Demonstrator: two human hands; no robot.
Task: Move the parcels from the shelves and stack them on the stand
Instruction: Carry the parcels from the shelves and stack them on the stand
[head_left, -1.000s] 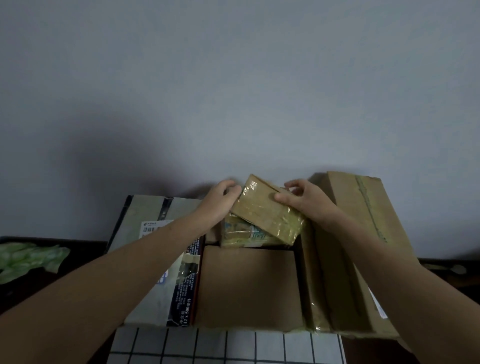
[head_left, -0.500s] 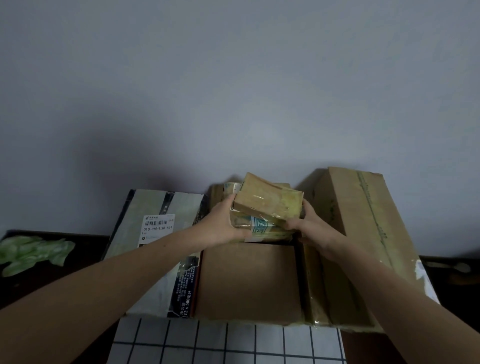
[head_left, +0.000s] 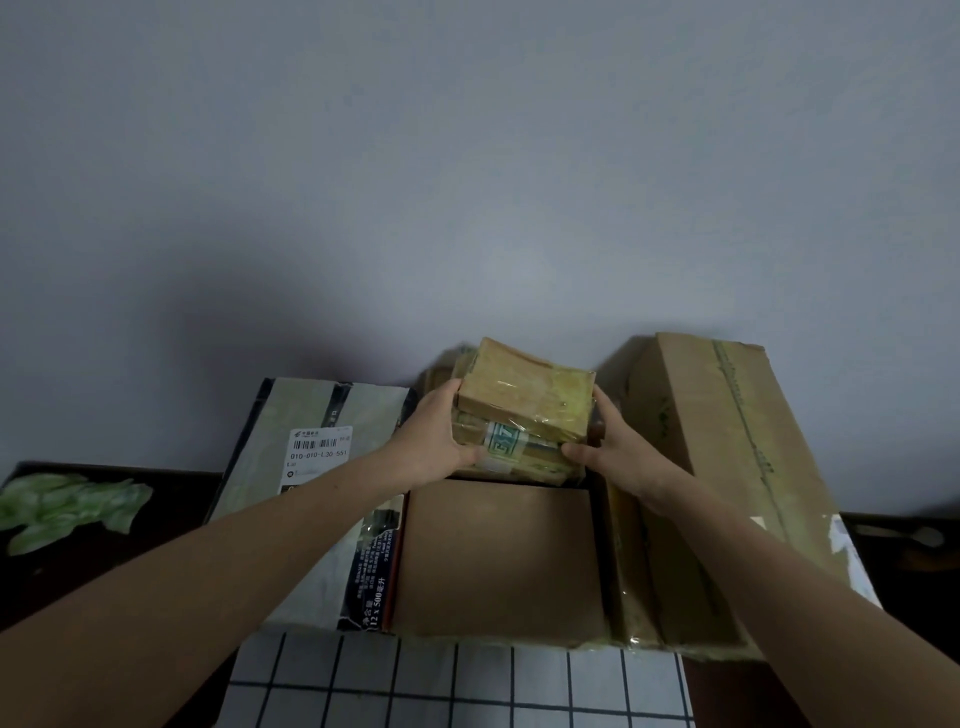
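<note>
Left hand (head_left: 431, 441) and right hand (head_left: 615, 449) grip stacked parcels (head_left: 524, 410) between a labelled white box (head_left: 311, 415) and a long carton (head_left: 727, 457).

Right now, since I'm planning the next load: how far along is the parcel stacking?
Apparently done: a labelled box, a plain brown box and a tall carton sit side by side on the checked surface. In hand: the left hand and right hand grip two small taped parcels, one atop the other, behind the brown box. Left: unclear, since no shelves show.
</note>
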